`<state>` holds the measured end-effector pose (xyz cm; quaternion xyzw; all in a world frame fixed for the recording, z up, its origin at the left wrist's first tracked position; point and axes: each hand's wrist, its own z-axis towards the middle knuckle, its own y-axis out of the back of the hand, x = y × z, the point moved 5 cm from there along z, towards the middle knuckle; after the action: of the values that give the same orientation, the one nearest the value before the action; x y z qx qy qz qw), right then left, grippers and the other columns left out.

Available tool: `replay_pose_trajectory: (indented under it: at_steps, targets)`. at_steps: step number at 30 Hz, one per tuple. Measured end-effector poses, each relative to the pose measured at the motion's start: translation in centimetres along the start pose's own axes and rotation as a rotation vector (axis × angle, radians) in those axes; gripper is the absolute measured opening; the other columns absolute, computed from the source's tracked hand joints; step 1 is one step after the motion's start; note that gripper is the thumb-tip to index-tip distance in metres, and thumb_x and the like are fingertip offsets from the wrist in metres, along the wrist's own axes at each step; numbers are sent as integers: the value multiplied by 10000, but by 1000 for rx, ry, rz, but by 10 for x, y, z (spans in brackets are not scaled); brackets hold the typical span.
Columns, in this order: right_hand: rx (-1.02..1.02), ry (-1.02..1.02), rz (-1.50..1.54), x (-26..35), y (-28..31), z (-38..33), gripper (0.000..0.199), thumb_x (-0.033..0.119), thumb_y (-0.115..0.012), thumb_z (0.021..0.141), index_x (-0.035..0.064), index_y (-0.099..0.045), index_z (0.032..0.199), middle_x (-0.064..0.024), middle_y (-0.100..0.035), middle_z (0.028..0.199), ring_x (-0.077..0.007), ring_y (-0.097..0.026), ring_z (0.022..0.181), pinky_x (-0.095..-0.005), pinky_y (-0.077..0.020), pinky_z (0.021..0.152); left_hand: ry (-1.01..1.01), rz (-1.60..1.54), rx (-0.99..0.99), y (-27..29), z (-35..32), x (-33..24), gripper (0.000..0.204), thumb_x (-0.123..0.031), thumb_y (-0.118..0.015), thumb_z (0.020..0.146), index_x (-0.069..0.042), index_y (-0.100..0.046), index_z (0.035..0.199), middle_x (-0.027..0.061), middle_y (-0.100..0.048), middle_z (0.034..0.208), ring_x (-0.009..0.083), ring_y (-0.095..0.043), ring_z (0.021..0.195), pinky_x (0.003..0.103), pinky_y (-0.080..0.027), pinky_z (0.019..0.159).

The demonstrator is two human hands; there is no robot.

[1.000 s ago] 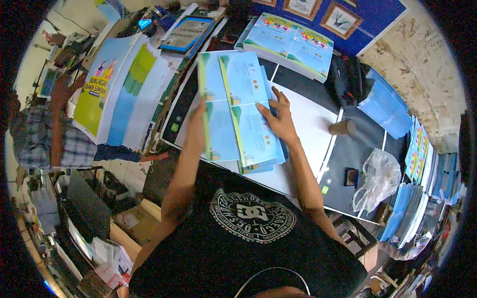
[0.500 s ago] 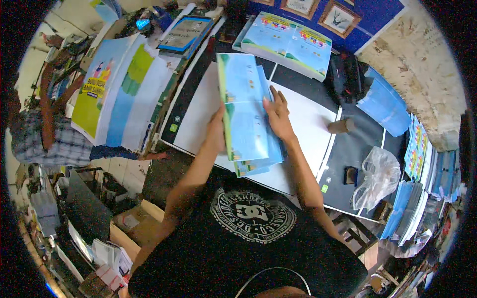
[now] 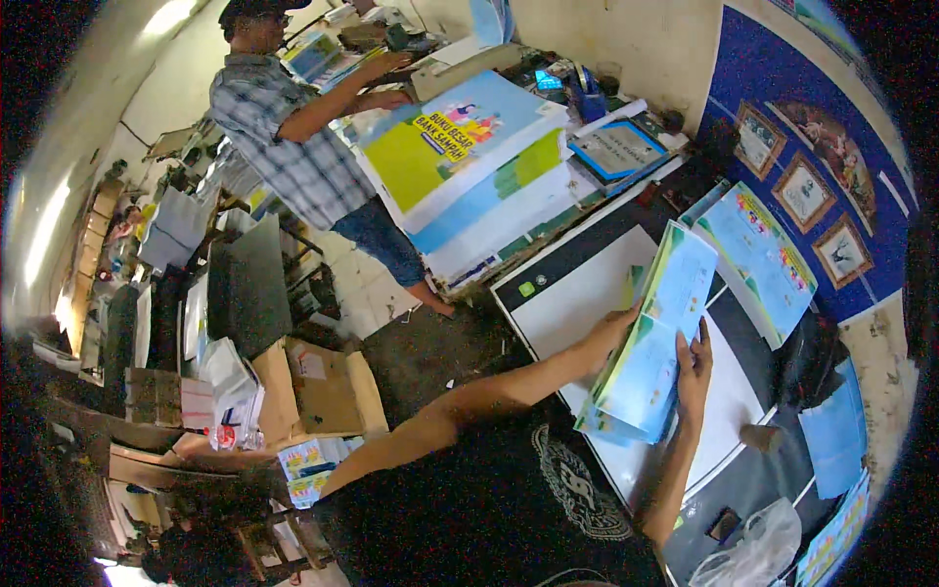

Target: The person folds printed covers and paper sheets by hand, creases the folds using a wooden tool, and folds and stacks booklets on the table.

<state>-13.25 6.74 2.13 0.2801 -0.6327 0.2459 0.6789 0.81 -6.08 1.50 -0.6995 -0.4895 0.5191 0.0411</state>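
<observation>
Between my hands is a small bundle of blue printed sheets with green edges, tilted above the white board on the black table. My left hand grips the left edge, its fingers partly hidden by the paper. On the right side, my right hand closes round the other edge, thumb on the printed face. A thick stack of similar blue sheets lies just beyond, at the table's far side.
At the far left a person in a checked shirt stands by a tall stack of large printed sheets. A brown cylinder, a clear plastic bag and more blue paper are at right. An open carton sits lower left.
My view has swung to the left, so the table now sits further right and the other person shows more fully. Both hands still hold the sheets.
</observation>
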Motion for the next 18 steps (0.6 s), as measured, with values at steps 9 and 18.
replay_pose_trajectory:
  at_steps: [9, 18]
  targets:
    - [-33, -78, 31, -4, 2, 5, 456, 325, -716, 918, -28, -675, 1203, -202, -401, 1541, -300, -395, 1401, -408, -331, 1133, 102, -167, 95, -4, -2, -6, 448, -433, -581, 975, -42, -667, 1178, 108, -722, 1038, 214, -713, 835, 380, -605, 774]
    - [94, 34, -128, 14, 2, 2, 436, 344, -685, 925, -19, -709, 1165, -207, -331, 1579, -324, -358, 1428, -434, -303, 1145, -89, 266, -79, 2, -1, -14, 474, -423, -475, 1019, -31, -611, 1248, 121, -687, 1107, 243, -683, 944, 392, -565, 865]
